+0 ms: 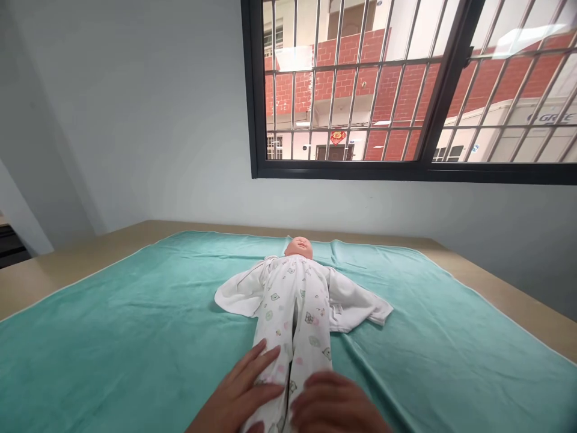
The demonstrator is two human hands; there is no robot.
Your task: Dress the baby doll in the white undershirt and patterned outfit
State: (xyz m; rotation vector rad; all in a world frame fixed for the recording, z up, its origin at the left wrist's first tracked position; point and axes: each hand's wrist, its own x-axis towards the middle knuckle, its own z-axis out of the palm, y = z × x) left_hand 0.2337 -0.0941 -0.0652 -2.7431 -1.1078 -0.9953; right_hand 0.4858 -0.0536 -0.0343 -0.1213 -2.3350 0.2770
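Your doll point(300, 245) lies on its back in the middle of the far half of the green cloth point(148, 319), its head at the far end. A pair of white patterned trousers point(274, 307) lies along its front, the gathered top edge just under the chin and the two legs running toward you with a narrow gap between them. The white top point(238, 293) shows at both sides, its sleeves spread out left and right on the cloth.

Your left hand point(241, 388) is open, fingers spread over the left trouser leg at the near edge. Your right hand point(340, 404) is over the right leg with its fingers bent; it is blurred, so you cannot tell whether it grips the fabric.

The cloth covers most of the worktop point(487, 287), leaving wood bare along the left, far and right edges. Beyond stands a pale wall point(157, 120) with a barred window point(342, 171) at far right.
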